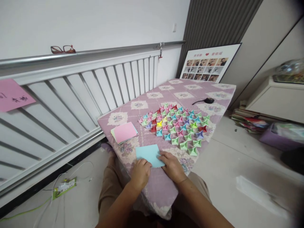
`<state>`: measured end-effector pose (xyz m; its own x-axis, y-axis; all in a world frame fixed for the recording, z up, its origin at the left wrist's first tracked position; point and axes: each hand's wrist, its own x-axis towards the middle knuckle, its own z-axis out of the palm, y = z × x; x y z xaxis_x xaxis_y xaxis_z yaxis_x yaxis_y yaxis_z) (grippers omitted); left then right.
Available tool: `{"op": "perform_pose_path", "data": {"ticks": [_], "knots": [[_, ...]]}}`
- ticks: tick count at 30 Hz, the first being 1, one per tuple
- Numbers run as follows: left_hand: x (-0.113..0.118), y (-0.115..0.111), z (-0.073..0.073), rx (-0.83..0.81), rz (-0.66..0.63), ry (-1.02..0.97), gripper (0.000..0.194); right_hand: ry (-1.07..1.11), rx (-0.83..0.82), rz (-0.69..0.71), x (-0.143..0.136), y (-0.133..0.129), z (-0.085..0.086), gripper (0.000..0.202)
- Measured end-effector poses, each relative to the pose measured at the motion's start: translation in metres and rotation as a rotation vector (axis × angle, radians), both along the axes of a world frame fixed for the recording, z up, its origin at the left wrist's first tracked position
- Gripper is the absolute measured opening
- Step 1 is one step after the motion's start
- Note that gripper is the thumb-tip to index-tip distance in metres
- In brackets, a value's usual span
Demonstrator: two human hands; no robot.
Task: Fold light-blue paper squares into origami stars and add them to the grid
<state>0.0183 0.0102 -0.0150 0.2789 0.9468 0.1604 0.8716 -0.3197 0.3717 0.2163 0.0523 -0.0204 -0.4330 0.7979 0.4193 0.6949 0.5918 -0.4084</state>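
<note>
A light blue sheet of paper (149, 154) lies on the patterned tablecloth (160, 186) near the table's front corner. My left hand (141, 172) is closed on the sheet's lower left edge, its fingers curled. At the sheet's right edge, my right hand (173, 164) has its fingers and thumb bent round the paper. Behind and to the left lies a small stack of coloured sheets (124, 132), a pink one on top. Rows of small folded paper pieces (175, 141) in several colours stand farther back, to the right of centre.
A black cord or tape reel (209, 100) lies at the table's back right. The white radiator (90, 98) runs along the left side, with glasses (63, 49) on the pipe above. A power strip (64, 187) rests on the floor at left.
</note>
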Motion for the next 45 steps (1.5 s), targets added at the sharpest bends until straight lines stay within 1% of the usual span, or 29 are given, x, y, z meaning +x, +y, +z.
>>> {"op": "perform_pose_path", "data": {"ticks": [3, 5, 8, 11, 15, 19, 23, 26, 29, 32, 34, 38, 42, 45], "knots": [[-0.001, -0.004, 0.001, 0.005, -0.006, -0.058, 0.019, -0.004, -0.017, 0.013, 0.0, 0.0, 0.0, 0.025], [-0.008, -0.004, -0.001, 0.018, 0.03, -0.105, 0.026, 0.01, -0.011, 0.013, 0.0, 0.001, 0.0, 0.022], [-0.023, 0.001, -0.004, 0.025, 0.112, -0.129, 0.041, 0.025, -0.005, 0.022, 0.0, 0.002, -0.002, 0.02], [-0.036, 0.011, -0.007, 0.0, 0.123, -0.117, 0.046, 0.042, -0.001, 0.037, 0.001, 0.004, -0.004, 0.019], [-0.041, 0.019, -0.01, -0.006, 0.084, -0.199, 0.035, 0.075, 0.011, 0.032, 0.002, 0.006, -0.005, 0.018], [-0.038, 0.018, -0.01, 0.022, 0.103, -0.315, 0.023, 0.145, 0.014, 0.018, 0.003, 0.007, -0.006, 0.016], [-0.038, 0.012, -0.008, 0.04, 0.078, -0.339, 0.019, 0.188, -0.006, 0.032, 0.005, 0.008, -0.006, 0.021], [-0.039, 0.01, -0.005, 0.03, 0.076, -0.358, 0.018, 0.162, -0.066, 0.069, 0.005, 0.008, -0.002, 0.012], [-0.041, 0.009, -0.005, 0.023, 0.095, -0.381, 0.018, 0.137, -0.12, 0.073, 0.005, 0.007, 0.002, 0.013], [-0.042, 0.01, -0.007, 0.035, 0.172, -0.353, 0.024, 0.152, -0.134, 0.083, 0.004, 0.007, 0.004, 0.013], [-0.042, 0.013, -0.009, 0.024, 0.21, -0.307, 0.019, 0.163, -0.14, 0.084, 0.004, 0.007, 0.004, 0.012], [-0.044, 0.016, -0.01, -0.034, 0.209, -0.225, 0.013, 0.185, -0.144, 0.044, 0.004, 0.006, 0.003, 0.013], [-0.045, 0.015, -0.004, -0.098, 0.175, -0.203, 0.015, 0.198, -0.148, 0.015, 0.005, 0.004, 0.003, 0.018], [-0.044, 0.012, 0.0, -0.128, 0.209, -0.191, 0.016, 0.195, -0.183, -0.007, 0.004, 0.005, 0.004, 0.02]]}}
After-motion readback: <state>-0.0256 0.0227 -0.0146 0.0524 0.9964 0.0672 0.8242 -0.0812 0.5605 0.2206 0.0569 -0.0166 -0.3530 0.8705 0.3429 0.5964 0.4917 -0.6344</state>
